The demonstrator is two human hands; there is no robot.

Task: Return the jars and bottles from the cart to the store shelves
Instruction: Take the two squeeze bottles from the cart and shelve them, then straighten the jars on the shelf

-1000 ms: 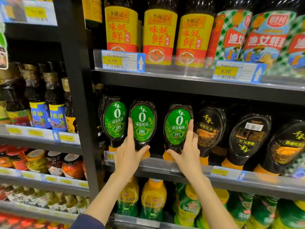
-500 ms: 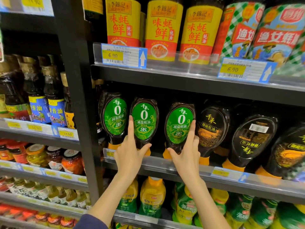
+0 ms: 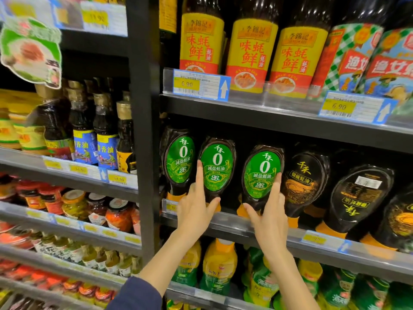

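Three dark squeeze bottles with green oval labels stand cap-down on the middle shelf point(image 3: 279, 233). My left hand point(image 3: 195, 209) holds the middle green-label bottle point(image 3: 216, 168), index finger up its left side and thumb under its right base. My right hand point(image 3: 269, 213) holds the right green-label bottle point(image 3: 262, 173), index finger along its right edge and thumb at its lower left. The left green-label bottle point(image 3: 178, 159) stands untouched beside them. The cart is out of view.
Black-label squeeze bottles point(image 3: 306, 182) crowd the shelf to the right. Tall yellow-label bottles point(image 3: 250, 52) fill the shelf above, green and yellow bottles point(image 3: 219, 265) the one below. A black upright post point(image 3: 143, 130) divides off the left bay of oil bottles and jars.
Both hands keep the same hold on the two green-label bottles. Only the view has shifted slightly.
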